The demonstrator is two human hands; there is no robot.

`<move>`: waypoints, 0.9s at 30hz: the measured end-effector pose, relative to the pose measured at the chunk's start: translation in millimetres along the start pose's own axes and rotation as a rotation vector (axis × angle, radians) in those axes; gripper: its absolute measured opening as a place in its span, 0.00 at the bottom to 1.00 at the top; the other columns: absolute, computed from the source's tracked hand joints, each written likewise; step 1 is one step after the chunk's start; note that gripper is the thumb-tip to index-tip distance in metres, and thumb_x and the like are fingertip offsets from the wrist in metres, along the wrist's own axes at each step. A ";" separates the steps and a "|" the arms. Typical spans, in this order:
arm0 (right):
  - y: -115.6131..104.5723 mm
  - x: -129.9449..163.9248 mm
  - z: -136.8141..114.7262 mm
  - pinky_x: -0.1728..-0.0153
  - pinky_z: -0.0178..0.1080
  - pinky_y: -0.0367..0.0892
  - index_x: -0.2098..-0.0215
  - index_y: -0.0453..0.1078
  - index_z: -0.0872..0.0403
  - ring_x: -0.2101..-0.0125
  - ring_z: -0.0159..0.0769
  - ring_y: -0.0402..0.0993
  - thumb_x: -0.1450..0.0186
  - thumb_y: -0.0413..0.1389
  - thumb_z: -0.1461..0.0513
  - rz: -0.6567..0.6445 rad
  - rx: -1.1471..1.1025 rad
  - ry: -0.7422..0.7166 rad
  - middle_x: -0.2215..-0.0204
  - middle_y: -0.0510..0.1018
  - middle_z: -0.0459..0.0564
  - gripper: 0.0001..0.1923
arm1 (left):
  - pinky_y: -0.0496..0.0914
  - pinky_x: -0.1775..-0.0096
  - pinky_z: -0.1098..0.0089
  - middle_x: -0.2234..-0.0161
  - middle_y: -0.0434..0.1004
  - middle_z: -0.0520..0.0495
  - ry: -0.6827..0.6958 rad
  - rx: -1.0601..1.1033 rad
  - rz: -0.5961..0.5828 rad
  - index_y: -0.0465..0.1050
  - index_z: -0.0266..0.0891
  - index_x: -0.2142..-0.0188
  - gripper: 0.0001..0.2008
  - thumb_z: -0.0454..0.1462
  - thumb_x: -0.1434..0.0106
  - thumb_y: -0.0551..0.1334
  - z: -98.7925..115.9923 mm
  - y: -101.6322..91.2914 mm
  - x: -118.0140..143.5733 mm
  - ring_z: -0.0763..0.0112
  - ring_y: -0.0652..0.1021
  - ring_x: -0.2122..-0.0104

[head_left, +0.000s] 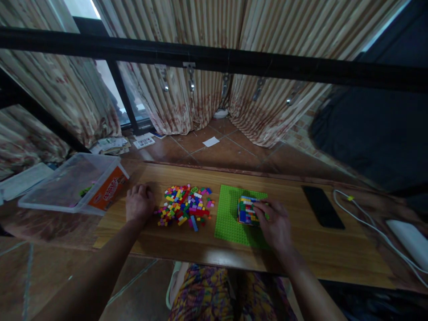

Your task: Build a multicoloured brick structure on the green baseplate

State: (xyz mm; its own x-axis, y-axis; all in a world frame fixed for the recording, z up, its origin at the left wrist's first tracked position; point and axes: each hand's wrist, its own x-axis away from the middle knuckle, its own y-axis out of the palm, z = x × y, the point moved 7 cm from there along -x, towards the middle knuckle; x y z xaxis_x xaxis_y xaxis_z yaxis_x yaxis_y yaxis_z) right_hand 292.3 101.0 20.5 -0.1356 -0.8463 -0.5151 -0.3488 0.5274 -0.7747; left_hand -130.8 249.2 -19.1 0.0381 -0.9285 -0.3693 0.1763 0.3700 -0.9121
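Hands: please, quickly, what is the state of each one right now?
Left hand: curled, knuckles up, resting on the table beside the loose bricks; a grip cannot be told.
Right hand: closed on the brick block on the green baseplate.
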 end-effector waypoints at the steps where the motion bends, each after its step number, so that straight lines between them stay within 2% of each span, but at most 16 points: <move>1: 2.0 -0.1 0.4 0.56 0.46 0.65 0.62 0.78 0.51 0.58 0.43 0.70 0.31 0.49 0.54 -0.007 0.012 -0.005 0.59 0.76 0.54 0.17 | 0.64 0.52 0.56 0.56 0.73 0.35 0.001 0.002 0.003 0.73 0.34 0.58 0.16 0.37 0.40 0.50 0.2 -0.6 0.1 0.52 0.70 0.56; 8: 5.9 -0.5 -1.6 0.54 0.47 0.64 0.60 0.78 0.52 0.57 0.44 0.69 0.31 0.48 0.55 -0.025 0.099 -0.012 0.56 0.76 0.56 0.17 | 0.63 0.53 0.57 0.58 0.74 0.36 0.018 0.013 0.008 0.73 0.35 0.59 0.15 0.36 0.39 0.50 0.8 0.1 0.0 0.53 0.70 0.56; 14: 1.1 -0.2 -6.8 0.53 0.48 0.65 0.60 0.77 0.53 0.56 0.44 0.70 0.31 0.47 0.55 -0.016 0.070 0.018 0.56 0.77 0.56 0.17 | 0.63 0.53 0.57 0.59 0.73 0.36 0.025 -0.006 0.018 0.73 0.36 0.59 0.15 0.37 0.39 0.50 -0.2 1.9 0.0 0.53 0.70 0.57; 21: 0.0 -0.2 -1.5 0.52 0.49 0.65 0.56 0.75 0.54 0.53 0.46 0.69 0.33 0.51 0.52 0.091 -0.043 0.159 0.56 0.76 0.58 0.18 | 0.64 0.53 0.55 0.59 0.73 0.36 0.034 -0.006 0.015 0.72 0.36 0.59 0.15 0.37 0.39 0.51 2.2 -0.4 1.0 0.52 0.71 0.57; 27: 17.3 -2.8 5.5 0.50 0.53 0.64 0.54 0.73 0.56 0.54 0.47 0.69 0.35 0.52 0.50 0.058 -0.143 0.286 0.56 0.75 0.59 0.21 | 0.64 0.53 0.55 0.59 0.74 0.35 0.037 -0.001 -0.002 0.72 0.35 0.60 0.15 0.37 0.39 0.50 3.2 -0.2 0.6 0.52 0.71 0.56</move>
State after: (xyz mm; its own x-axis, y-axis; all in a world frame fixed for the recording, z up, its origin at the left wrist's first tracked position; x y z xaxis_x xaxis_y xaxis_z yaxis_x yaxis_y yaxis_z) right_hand 291.8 112.9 6.6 -0.4073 -0.8123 -0.4175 -0.4569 0.5770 -0.6770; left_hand -127.6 248.4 -18.6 0.0013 -0.9273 -0.3742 0.1757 0.3686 -0.9128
